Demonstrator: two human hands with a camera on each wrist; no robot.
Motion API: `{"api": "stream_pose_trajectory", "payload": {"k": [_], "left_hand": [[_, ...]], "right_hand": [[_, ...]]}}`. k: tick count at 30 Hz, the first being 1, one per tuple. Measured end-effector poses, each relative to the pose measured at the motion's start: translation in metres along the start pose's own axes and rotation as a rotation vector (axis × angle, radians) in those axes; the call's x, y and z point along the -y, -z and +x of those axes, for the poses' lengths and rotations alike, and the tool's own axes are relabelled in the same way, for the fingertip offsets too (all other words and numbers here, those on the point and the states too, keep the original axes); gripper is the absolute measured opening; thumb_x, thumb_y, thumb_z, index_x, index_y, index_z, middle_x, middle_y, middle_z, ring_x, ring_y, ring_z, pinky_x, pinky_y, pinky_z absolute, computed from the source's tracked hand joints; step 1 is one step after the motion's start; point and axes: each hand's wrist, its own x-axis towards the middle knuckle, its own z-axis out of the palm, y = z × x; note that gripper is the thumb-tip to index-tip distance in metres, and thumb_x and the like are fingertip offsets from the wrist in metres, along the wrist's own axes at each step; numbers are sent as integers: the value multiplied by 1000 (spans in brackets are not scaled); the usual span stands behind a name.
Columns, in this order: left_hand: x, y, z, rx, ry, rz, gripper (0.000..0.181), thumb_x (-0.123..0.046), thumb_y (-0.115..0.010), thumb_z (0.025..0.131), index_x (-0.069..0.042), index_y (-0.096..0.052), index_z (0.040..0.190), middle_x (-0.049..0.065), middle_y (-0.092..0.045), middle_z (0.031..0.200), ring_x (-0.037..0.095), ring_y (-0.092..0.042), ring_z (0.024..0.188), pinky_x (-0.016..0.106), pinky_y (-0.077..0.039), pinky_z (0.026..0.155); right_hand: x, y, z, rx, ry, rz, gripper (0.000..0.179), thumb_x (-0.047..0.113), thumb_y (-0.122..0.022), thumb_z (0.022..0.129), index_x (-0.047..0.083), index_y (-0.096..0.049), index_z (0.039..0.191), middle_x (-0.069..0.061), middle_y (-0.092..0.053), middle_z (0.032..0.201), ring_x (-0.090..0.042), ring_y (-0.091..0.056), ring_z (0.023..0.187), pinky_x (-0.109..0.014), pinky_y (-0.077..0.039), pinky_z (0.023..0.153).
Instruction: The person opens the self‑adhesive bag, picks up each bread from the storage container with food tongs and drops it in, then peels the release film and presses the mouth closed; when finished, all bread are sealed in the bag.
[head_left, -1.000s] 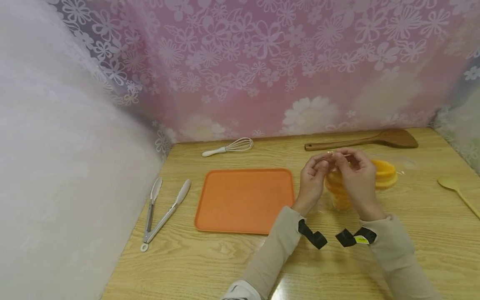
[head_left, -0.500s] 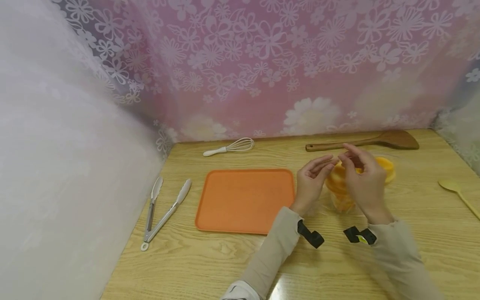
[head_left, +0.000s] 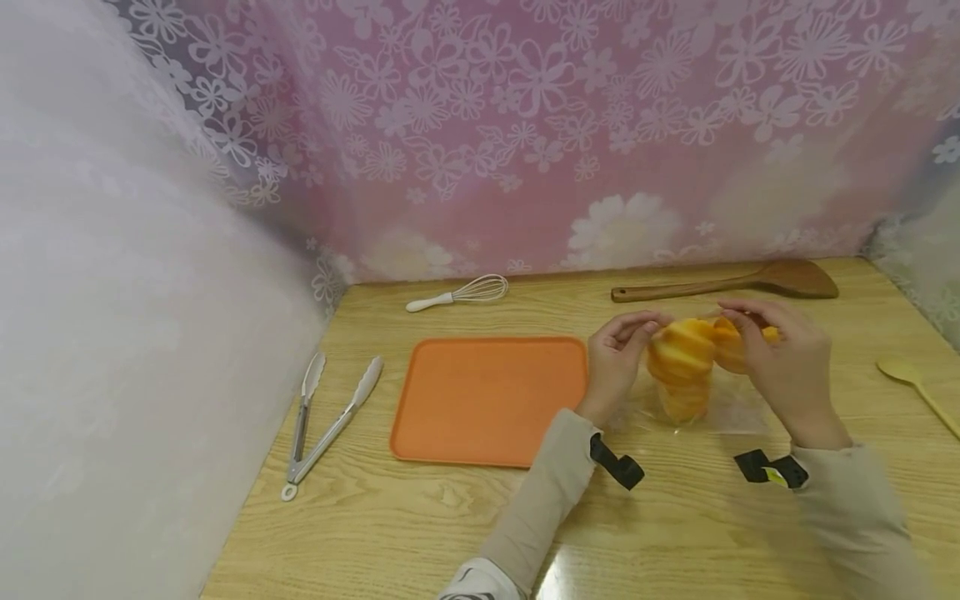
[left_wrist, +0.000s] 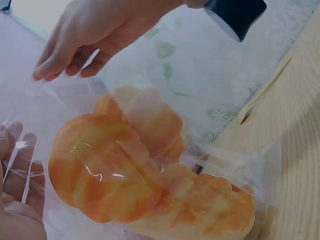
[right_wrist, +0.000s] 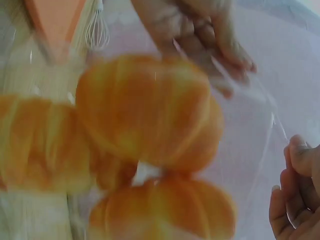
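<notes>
A clear plastic bag (head_left: 738,410) with several golden bread rolls (head_left: 681,354) in it stands over the table, right of the orange tray. My left hand (head_left: 617,362) pinches the bag's top edge on one side, and my right hand (head_left: 793,371) pinches it on the other. Between the two hands the bag's mouth is drawn taut, as the film (right_wrist: 272,117) in the right wrist view shows. Rounded, ridged rolls (left_wrist: 102,167) fill the left wrist view behind shiny film. A longer loaf (left_wrist: 200,210) lies below them. My right hand partly covers the rolls in the head view.
An orange tray (head_left: 491,400) lies left of my left hand. Metal tongs (head_left: 330,433) rest farther left, spread apart. Along the back lie a whisk (head_left: 472,292) and a wooden spatula (head_left: 795,279). A yellow spoon (head_left: 903,372) is at the right.
My hands were close together over the bag; my right hand has moved right, away from the left, pulling the bag's edge. The left has shifted slightly left. More of the rolls now shows.
</notes>
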Motion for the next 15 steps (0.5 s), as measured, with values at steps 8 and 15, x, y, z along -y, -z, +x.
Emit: {"api": "stream_pose_trajectory", "payload": {"k": [8,15], "left_hand": [[3,8,5,-41,-6,-39,32,-10,-56,98,15,-58,117,40,-60,113,54,-59,108,33,-53,97],[9,10,7,-84,-52,-96,39,-17,-56,99,18,-56,115,44,-57,111,57,-57,106,35,-53,97]], "right_hand": [[-28,48,-2,11,-240,-68,21,9,-59,97,-2,-71,111,43,-52,98,22,-48,88,-3,-35,81],[-65,84,-3,-132,-433,-68,26,18,-54,100,41,-64,104,37,-49,90,19,-44,78,-6,-34,72]]}}
